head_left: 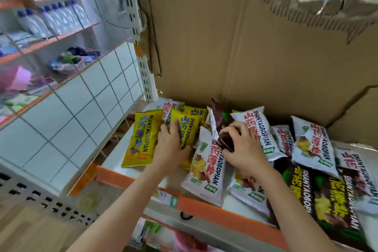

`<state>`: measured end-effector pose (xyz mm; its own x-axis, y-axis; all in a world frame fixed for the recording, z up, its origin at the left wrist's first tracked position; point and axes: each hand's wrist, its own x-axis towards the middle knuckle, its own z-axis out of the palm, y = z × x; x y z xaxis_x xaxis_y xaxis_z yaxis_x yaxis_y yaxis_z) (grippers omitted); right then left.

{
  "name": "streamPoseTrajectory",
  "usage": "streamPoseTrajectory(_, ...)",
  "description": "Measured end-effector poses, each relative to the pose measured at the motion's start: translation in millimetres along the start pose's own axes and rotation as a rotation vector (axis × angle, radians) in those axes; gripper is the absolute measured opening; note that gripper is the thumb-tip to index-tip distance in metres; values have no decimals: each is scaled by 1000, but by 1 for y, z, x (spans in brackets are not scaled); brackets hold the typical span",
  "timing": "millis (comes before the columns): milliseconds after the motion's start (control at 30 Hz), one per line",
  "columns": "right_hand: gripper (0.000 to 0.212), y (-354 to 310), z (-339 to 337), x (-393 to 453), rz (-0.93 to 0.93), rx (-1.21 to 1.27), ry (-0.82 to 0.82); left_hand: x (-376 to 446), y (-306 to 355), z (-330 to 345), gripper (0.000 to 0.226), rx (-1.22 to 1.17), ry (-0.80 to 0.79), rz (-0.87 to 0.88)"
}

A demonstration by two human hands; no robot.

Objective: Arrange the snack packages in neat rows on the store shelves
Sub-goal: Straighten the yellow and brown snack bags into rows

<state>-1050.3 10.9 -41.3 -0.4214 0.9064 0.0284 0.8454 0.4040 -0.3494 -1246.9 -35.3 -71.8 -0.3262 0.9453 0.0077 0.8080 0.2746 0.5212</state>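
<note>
A brown packet (222, 129) is being pinched upright by the right hand (243, 147) near the middle of the shelf (131, 178), its long axis running toward the cardboard back. A yellow packet (185, 129) is being pressed by the straight fingers (173, 129) of the left hand (170, 147), nearer the shelf's left end, long axis front to back.

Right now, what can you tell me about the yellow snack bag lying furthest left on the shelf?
The leftmost yellow bag is a puffy, glossy plastic pillow pack with blue lettering, a picture of the snack and a small red label near its front end. It lies flat and slightly angled on the white shelf, near the orange front edge. The left hand rests beside it, on the neighbouring yellow bag.
</note>
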Motion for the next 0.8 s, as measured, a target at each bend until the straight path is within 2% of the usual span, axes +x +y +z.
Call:
streamPoseTrajectory(67,44,-7,-9,1,7,54,-68,-3,-2,-6,81,-182,125,44)
streamPoseTrajectory(133,49,-21,-17,-3,-45,105,10,-8,0,-17,79,-349,252,79)
streamPoseTrajectory(200,63,-42,-19,-4,-66,235,72,-12,8,-31,76,-461,345,136)
streamPoseTrajectory(267,72,-63,-18,-1,-17,540,-26,-17,17,-43,59,-591,281,198)
streamPoseTrajectory(333,61,-76,-11,5,29,807,-77,-21,21,-49,35,-776,92,256)
streamPoseTrajectory(400,56,-81,-7,11,56,860,-22,-19,14,-50,26,-862,77,244)
streamPoseTrajectory(433,55,-82,-7,13,59,822,16,-16,5,-50,21,-798,138,221)
streamPoseTrajectory(467,55,-80,-8,15,72,784,50,-10,-8,-49,19,-606,226,199)
streamPoseTrajectory(533,53,-68,-14,20,108,807,126,1,-36,-47,42,-141,313,59)
streamPoseTrajectory(567,52,-62,-19,21,129,850,163,4,-48,-46,60,-18,285,-45)
streamPoseTrajectory(633,51,-42,-29,26,208,925,235,3,-63,-46,87,64,145,-200)
streamPoseTrajectory(700,47,-19,-40,32,280,937,268,1,-71,-42,100,57,36,-236)
streamPoseTrajectory(767,45,-2,-52,35,334,779,195,-2,-69,-39,99,-35,67,-207)
streamPoseTrajectory(800,52,6,-55,37,364,584,138,-4,-63,-40,96,-94,101,-194)
